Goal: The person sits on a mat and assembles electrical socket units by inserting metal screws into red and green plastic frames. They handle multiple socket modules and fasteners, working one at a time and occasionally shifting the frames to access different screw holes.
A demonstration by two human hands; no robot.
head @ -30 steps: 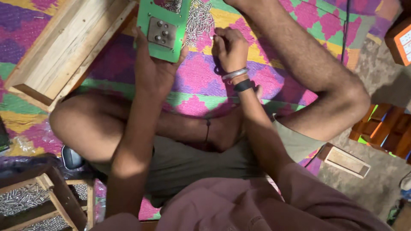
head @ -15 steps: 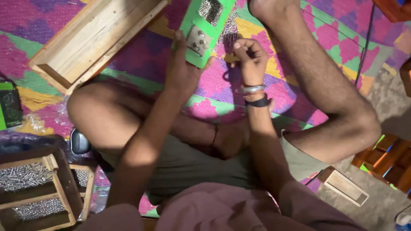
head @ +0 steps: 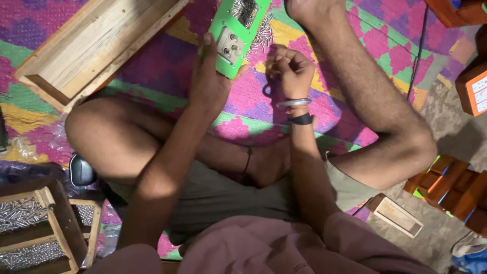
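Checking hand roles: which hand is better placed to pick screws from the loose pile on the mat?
Probably the right hand: it hovers closed beside the screws, while the left hand grips the green panel.

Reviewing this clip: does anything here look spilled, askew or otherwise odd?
Yes: loose screws lie scattered straight on the patterned mat beside the green panel, not in the compartmented wooden tray. The left hand holds the panel tilted; the right hand is closed beside it.

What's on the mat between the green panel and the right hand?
In the head view, a scatter of small silver screws lies on the patterned mat between the green panel, held by the left hand, and the closed right hand.
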